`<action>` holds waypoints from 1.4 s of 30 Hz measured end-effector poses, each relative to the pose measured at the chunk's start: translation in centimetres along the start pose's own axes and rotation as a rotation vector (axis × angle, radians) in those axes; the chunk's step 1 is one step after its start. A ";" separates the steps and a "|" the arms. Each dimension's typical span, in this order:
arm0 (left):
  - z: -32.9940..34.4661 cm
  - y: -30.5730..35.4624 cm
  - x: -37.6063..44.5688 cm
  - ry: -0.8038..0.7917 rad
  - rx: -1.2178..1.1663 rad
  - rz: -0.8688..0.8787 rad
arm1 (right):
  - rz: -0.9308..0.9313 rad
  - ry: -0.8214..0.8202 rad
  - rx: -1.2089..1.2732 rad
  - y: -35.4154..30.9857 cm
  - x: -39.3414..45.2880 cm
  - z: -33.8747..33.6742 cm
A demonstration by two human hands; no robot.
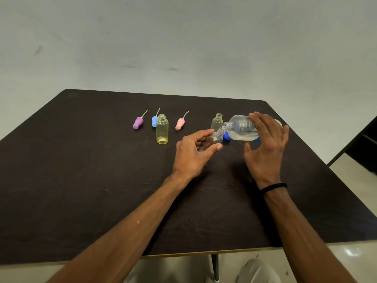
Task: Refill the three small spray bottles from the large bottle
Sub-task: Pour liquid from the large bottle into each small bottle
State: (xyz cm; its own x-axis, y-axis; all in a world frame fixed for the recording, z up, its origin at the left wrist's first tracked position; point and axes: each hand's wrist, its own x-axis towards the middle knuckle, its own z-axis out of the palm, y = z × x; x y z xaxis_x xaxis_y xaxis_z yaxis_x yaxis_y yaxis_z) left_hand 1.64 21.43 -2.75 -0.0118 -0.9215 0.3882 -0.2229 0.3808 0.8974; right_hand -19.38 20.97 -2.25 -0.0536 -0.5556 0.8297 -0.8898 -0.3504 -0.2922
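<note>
The right hand [265,144] is tipping the large bottle [242,128], fingers wrapped over its body, neck meeting the mouth of a clear small bottle [215,137] that the left hand [193,152] is holding tilted above the worktop [81,180]. The yellow bottle [162,129] and another clear bottle [217,122] are standing open. These thin, light plastic bottles are probably tipping easily, so gripping around the body is looking safest
</note>
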 end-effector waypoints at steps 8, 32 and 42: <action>0.0 0.0 0.0 0.000 -0.004 0.001 | -0.004 0.002 -0.005 -0.1 0.0 0.0; -0.1 0.2 -0.2 0.005 0.001 0.005 | -0.021 0.007 -0.017 -0.3 0.1 -0.1; -0.1 0.0 -0.1 -0.002 0.006 0.010 | -0.022 0.012 -0.017 -0.3 0.1 -0.1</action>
State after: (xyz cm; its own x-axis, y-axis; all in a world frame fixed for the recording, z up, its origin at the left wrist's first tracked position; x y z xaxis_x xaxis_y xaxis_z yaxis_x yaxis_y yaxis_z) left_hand 1.71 21.52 -2.75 -0.0156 -0.9176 0.3971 -0.2282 0.3899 0.8921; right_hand -19.15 21.06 -2.06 -0.0391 -0.5385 0.8417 -0.8986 -0.3496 -0.2653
